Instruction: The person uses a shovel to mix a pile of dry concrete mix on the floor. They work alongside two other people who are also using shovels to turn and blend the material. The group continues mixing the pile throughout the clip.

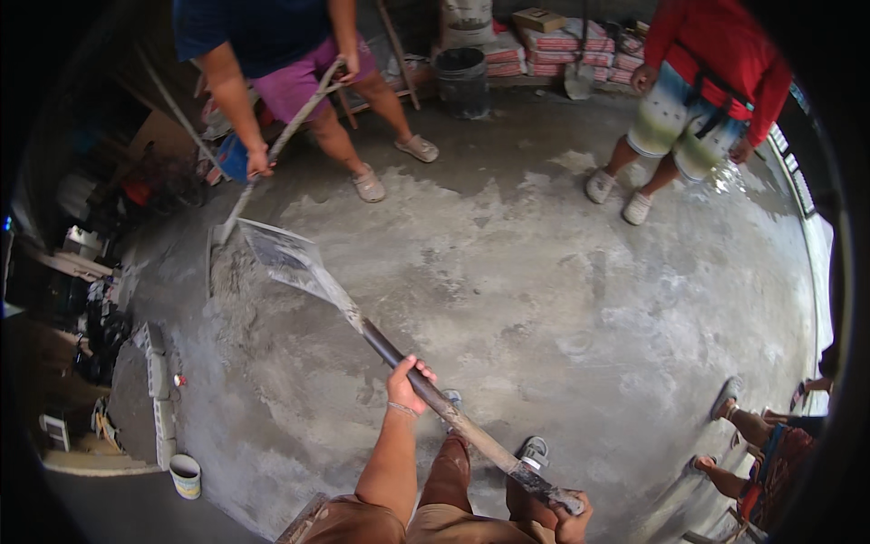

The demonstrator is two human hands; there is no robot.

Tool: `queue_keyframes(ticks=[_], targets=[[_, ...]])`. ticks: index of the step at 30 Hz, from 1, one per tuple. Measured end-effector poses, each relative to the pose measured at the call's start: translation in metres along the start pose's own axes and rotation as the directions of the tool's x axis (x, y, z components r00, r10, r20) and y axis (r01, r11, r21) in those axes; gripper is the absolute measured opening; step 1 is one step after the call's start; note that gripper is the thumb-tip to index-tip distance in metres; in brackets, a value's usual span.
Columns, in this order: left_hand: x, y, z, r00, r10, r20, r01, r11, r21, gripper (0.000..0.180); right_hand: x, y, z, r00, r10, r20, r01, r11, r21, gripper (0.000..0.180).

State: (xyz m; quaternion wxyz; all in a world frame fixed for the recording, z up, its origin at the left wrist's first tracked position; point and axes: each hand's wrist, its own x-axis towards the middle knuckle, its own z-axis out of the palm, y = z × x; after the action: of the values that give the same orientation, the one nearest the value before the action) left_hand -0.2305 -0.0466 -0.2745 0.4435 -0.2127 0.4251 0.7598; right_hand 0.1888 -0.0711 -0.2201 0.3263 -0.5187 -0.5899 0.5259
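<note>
- Left hand (412, 384): closed around the dark section of the shovel's shaft, below the blade.
- Right hand (571, 519): closed on the handle end of the same tool, near the lower edge of the view.
- Shovel (385, 347): slants from the right hand up to the upper left, its blade (285, 260) over or on the grey floor (507, 299); contact cannot be determined.
- Wet grey mix (240, 283): lies on the floor just beside the blade, on its left.
- Co-worker in purple shorts (304, 89): grips a second long-handled tool (297, 120) with both hands, its lower end near the shovel's blade.
- Co-worker in a red top (716, 54): stands at the upper right, arms lowered.
- Far side: black bucket (462, 83) beside stacked bags (571, 45); a third shovel (579, 82) stands upright before the bags.
- Left side: row of grey blocks (162, 408), with a white bucket (185, 478) near its lower end.
</note>
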Motion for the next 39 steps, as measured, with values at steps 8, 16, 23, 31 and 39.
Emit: queue_keyframes(ticks=[8,16,23,31,39], targets=[[0.017,-0.296,-0.012,0.806,-0.460,-0.372,0.585,0.715,0.383,0.011,-0.037,-0.046,-0.133,0.517,0.709,-0.479,-0.687,0.678,0.262,0.006],[0.081,-0.387,0.016,0.569,-0.720,-0.397,0.822,0.518,0.238,0.021,0.110,-0.110,-0.111,0.410,0.636,-0.654,-0.788,0.608,0.096,0.013],[0.319,-0.148,0.016,0.805,-0.422,-0.418,0.549,0.796,0.255,0.012,0.243,-0.057,0.118,0.630,0.693,-0.349,-0.673,0.712,0.199,0.007],[0.318,-0.088,0.019,0.867,-0.266,-0.421,0.405,0.868,0.287,0.010,0.236,-0.052,0.143,0.722,0.634,-0.279,-0.605,0.773,0.190,0.011],[0.187,0.015,0.032,0.927,-0.196,-0.318,0.240,0.965,0.103,0.011,0.170,-0.099,0.090,0.895,0.443,-0.049,-0.432,0.890,0.146,0.025]])
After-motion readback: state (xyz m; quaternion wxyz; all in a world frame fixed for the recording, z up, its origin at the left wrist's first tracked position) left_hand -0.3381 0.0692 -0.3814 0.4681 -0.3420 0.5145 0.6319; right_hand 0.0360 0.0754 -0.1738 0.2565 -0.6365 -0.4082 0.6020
